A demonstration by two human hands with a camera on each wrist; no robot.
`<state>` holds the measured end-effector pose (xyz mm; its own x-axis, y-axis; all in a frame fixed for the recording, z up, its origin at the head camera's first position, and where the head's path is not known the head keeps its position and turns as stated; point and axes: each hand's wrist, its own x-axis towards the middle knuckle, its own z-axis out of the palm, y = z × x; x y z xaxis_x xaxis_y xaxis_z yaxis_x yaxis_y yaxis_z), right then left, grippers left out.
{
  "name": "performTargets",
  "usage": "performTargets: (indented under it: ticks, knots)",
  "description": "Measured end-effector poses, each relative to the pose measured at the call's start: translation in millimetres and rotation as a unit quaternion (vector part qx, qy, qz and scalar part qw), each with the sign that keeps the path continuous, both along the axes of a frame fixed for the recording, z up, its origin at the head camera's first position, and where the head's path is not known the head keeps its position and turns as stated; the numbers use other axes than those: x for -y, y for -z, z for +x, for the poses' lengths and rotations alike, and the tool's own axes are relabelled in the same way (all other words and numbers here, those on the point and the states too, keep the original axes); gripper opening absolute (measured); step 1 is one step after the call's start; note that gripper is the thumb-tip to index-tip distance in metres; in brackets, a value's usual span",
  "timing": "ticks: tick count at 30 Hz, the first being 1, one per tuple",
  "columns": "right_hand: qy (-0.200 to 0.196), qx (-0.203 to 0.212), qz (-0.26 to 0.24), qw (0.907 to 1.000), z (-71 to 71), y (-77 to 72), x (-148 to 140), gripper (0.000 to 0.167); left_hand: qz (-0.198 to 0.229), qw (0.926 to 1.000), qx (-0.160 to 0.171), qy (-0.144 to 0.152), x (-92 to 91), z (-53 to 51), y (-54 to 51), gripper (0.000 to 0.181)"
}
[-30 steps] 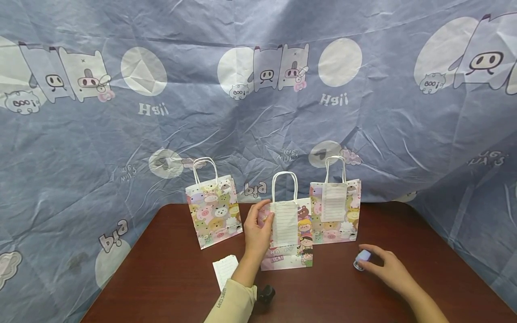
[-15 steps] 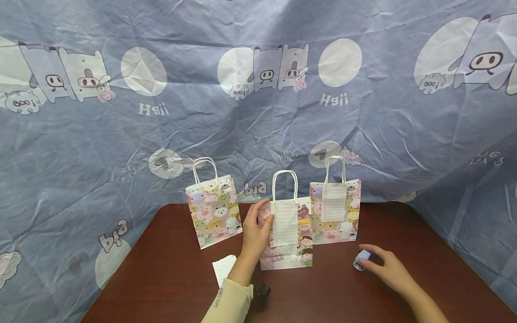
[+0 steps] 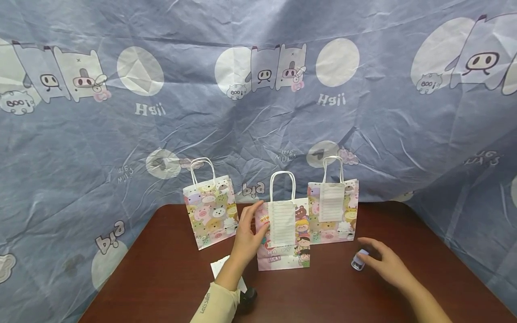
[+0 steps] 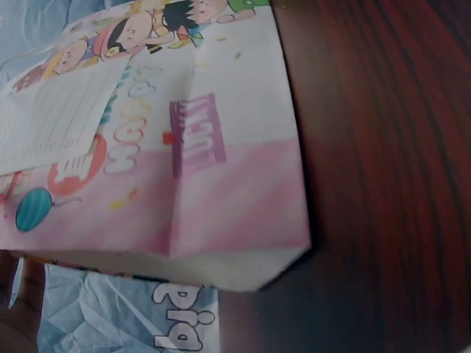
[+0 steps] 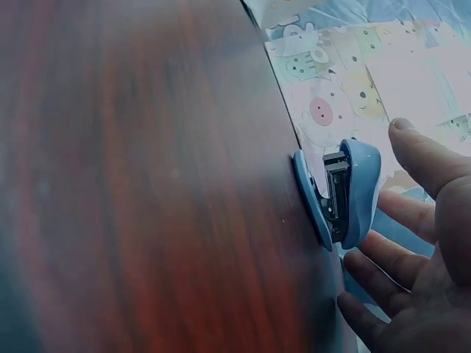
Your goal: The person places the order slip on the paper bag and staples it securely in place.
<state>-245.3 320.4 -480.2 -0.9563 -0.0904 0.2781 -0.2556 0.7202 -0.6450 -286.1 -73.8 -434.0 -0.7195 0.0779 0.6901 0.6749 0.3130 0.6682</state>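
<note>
A small pale-blue stapler stands on the table at the right. Around it my right hand is spread, its thumb apart from the stapler and its fingers loosely extended behind. At the left side of the middle paper bag, my left hand has thumb and fingers parted. The thumb tip lies in front of the bag's face; whether the fingers touch its edge is unclear. This bag shows cartoon children, and a lined paper slip hangs flat on its front below the white handle.
An animal-print bag stands at the back left, and a similar bag with a lined slip at the back right. Another slip lies partly under my left forearm. A printed blue cloth hangs behind the table.
My left hand has drawn slightly left, its thumb and fingers loosening from the bag's edge. My right hand has spread wider around the stapler, which stays nearly in place.
</note>
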Motion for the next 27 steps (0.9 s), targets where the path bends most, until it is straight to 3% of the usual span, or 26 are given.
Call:
performTargets:
  ticks: [7, 15, 20, 24, 27]
  knots:
    - [0.014, -0.002, 0.032, 0.9994, -1.6, -2.8, 6.0, 0.054, -0.045, 0.9984, 0.014, 0.031, 17.8, 8.3, 8.5, 0.083]
    - [0.019, -0.015, 0.047, 0.9986, 2.2, -7.2, 9.1, 0.054, -0.095, 0.9932, 0.058, 0.035, 33.1, 15.7, 16.2, 0.102]
    - [0.022, -0.011, 0.048, 0.9985, 3.3, -7.7, 10.0, 0.055, -0.141, 0.9817, 0.126, 0.024, 34.7, 15.0, 23.5, 0.114]
    - [0.021, -0.007, 0.044, 0.9988, 4.8, -6.9, 10.5, 0.054, -0.173, 0.9752, 0.138, -0.003, 33.9, 14.6, 26.0, 0.114]
    - [0.017, -0.007, 0.039, 0.9991, 5.5, -6.0, 10.9, 0.053, -0.18, 0.9743, 0.134, -0.024, 33.4, 14.9, 25.3, 0.112]
